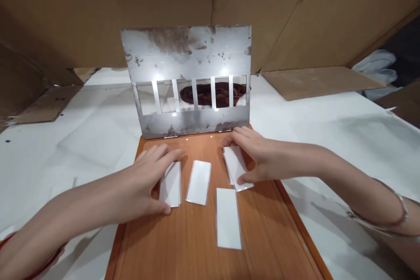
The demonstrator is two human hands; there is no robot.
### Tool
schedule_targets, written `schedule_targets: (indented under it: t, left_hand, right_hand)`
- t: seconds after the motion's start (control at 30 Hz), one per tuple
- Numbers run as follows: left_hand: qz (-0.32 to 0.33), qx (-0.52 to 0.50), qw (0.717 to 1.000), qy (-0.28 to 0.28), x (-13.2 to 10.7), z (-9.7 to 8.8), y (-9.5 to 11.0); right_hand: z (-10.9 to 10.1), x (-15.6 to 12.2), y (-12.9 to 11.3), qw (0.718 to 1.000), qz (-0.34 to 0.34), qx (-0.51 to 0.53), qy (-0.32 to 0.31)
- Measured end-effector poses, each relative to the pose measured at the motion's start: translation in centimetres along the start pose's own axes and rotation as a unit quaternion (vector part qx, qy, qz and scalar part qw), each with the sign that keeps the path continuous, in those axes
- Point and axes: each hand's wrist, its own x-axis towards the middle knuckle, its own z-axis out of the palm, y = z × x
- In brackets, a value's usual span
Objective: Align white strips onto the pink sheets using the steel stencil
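Note:
My left hand (157,170) curves around a small stack of white cards (170,186), thumb at the near end and fingers at the far end. On the other side, my right hand (247,153) grips a second, slightly fanned stack of white cards (234,162) by its ends. A single white card (198,182) lies a little tilted between the hands. Closer to me lies another white card (229,218). All of them rest on a brown wooden board (170,245). Hinged to its far edge, a stained metal plate (197,59) with a row of rectangular slots stands raised.
Behind the slots a dark reddish-brown bundle (210,94) shows. White sheeting (95,118) covers the table around the board. Cardboard walls (278,17) enclose the back and sides, with a cardboard flap (321,81) at right. Crumpled clear plastic (374,63) lies at far right.

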Motion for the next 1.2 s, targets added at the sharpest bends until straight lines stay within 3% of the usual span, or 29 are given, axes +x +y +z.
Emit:
schedule_targets:
  t: [0.1,0.33,0.47,0.67,0.93,1.2]
  left_hand:
    - [-0.025,-0.001,0.998,-0.057,0.7,-0.7,1.1]
    - [-0.024,0.004,0.998,-0.057,1.0,-1.6,1.8]
    - [-0.013,-0.003,0.999,-0.052,1.1,-1.9,2.1]
    - [0.001,-0.013,1.0,-0.029,0.9,-1.6,2.1]
    - [0.0,-0.031,0.999,-0.027,0.8,-1.5,1.7]
    - [-0.003,-0.035,0.999,-0.026,0.6,-1.3,2.0]
  right_hand:
    - [-0.5,-0.4,-0.5,1.0,0.017,-0.009,-0.013]
    - [-1.7,-3.2,-2.6,0.997,-0.005,0.079,-0.027]
    - [0.9,-3.5,-4.7,0.994,-0.028,0.084,-0.064]
    - [5.0,-3.2,-6.3,0.996,-0.02,-0.068,0.061]
    - [5.8,-3.3,-6.0,0.995,-0.038,-0.062,0.067]
    - [5.3,-2.8,-5.9,0.999,0.013,-0.018,0.042]
